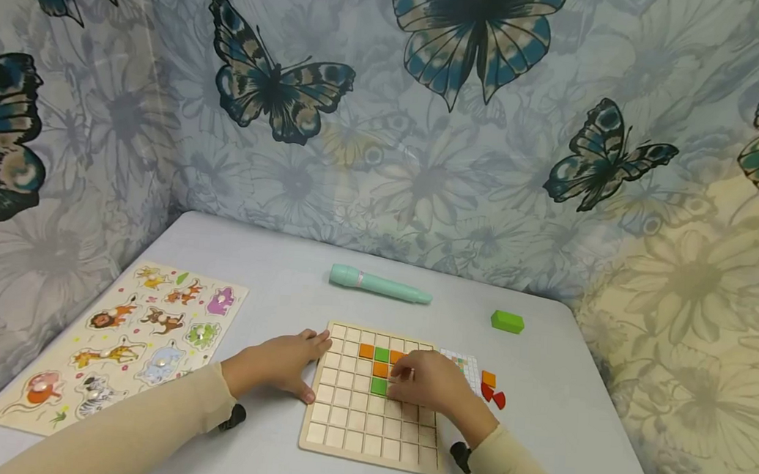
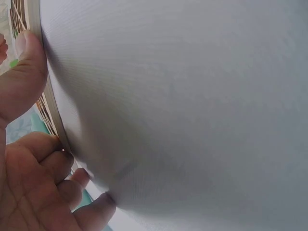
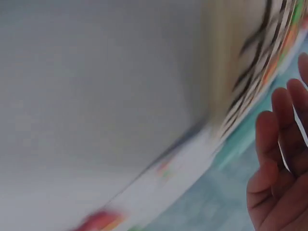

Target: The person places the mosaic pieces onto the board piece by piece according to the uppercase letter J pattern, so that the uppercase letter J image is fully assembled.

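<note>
A wooden grid board (image 1: 371, 446) lies on the table with several orange tiles (image 1: 366, 351) and green tiles (image 1: 378, 387) in its upper middle squares. My left hand (image 1: 281, 364) rests at the board's left edge, fingers spread. In the left wrist view, its thumb (image 2: 31, 67) and fingertips touch the board's side. Over the board, to the right of the coloured tiles, my right hand (image 1: 432, 380) has its fingers bent down toward the squares. The right wrist view is blurred and cuts off part of that hand (image 3: 284, 159); whether it pinches a tile is hidden.
An animal puzzle board (image 1: 142, 323) lies at left. Behind the grid board is a mint-green pen-like stick (image 1: 379, 285). To the right are a green block (image 1: 508, 322), a patterned card (image 1: 470, 364), an orange square (image 1: 488, 379) and red pieces (image 1: 499, 399).
</note>
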Demonstrator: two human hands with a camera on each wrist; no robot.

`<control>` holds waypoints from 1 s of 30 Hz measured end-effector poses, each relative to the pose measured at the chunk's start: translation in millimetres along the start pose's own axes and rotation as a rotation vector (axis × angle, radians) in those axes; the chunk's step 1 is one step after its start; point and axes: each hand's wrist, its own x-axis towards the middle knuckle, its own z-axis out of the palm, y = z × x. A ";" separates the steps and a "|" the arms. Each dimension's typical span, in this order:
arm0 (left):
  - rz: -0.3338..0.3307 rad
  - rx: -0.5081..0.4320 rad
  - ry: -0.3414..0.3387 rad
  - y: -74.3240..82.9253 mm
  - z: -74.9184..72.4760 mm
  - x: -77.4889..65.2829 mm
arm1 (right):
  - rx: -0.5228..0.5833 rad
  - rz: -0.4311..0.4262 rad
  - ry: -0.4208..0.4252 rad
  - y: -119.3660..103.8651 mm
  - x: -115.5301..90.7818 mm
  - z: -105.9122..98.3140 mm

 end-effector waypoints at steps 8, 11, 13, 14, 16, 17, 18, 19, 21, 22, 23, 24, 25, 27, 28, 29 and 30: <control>-0.005 0.006 -0.023 3.8 -2.1 -1.3 | 0.019 0.401 0.038 101.2 -47.4 -38.3; -0.024 0.014 -0.028 3.6 -1.8 -2.3 | 0.030 0.469 -0.009 124.3 -57.4 -44.3; -0.029 0.010 -0.028 3.5 -2.0 -3.2 | 0.051 0.479 -0.028 131.6 -59.6 -45.3; -0.030 0.006 -0.027 3.4 -2.1 -3.5 | 0.059 0.476 -0.031 133.3 -59.8 -45.3; -0.027 0.000 -0.025 3.4 -2.3 -3.9 | 0.067 0.472 -0.033 134.9 -59.1 -44.6; -0.025 -0.001 -0.023 3.5 -2.5 -4.0 | 0.068 0.470 -0.033 134.8 -58.5 -44.4; -0.022 -0.002 -0.022 3.5 -2.4 -3.9 | 0.065 0.471 -0.033 134.7 -58.0 -44.3; -0.019 -0.004 -0.021 3.5 -2.4 -3.8 | 0.064 0.473 -0.033 134.5 -57.6 -44.3; -0.014 -0.001 -0.018 3.5 -2.3 -3.5 | 0.058 0.474 -0.032 134.8 -57.1 -43.9; -0.012 0.003 -0.017 3.4 -2.2 -3.4 | 0.054 0.473 -0.032 135.2 -56.9 -43.6; -0.011 0.006 -0.016 3.2 -2.0 -3.2 | 0.051 0.470 -0.034 135.6 -56.9 -43.3; -0.011 0.007 -0.016 3.0 -1.8 -3.0 | 0.048 0.466 -0.035 136.3 -56.7 -43.0; -0.011 0.010 -0.015 2.8 -1.8 -2.8 | 0.049 0.464 -0.036 137.0 -56.6 -42.8; -0.009 0.015 -0.015 2.4 -1.7 -2.0 | 0.045 0.459 -0.033 139.1 -56.9 -42.9; -0.008 0.017 -0.016 2.2 -2.0 -1.5 | 0.039 0.457 -0.027 140.3 -57.3 -43.4; -0.008 0.020 -0.017 1.8 -1.9 -0.8 | 0.039 0.454 -0.020 141.6 -57.4 -44.1; -0.008 0.021 -0.018 1.6 -2.3 -0.3 | 0.042 0.452 -0.014 141.3 -57.2 -45.2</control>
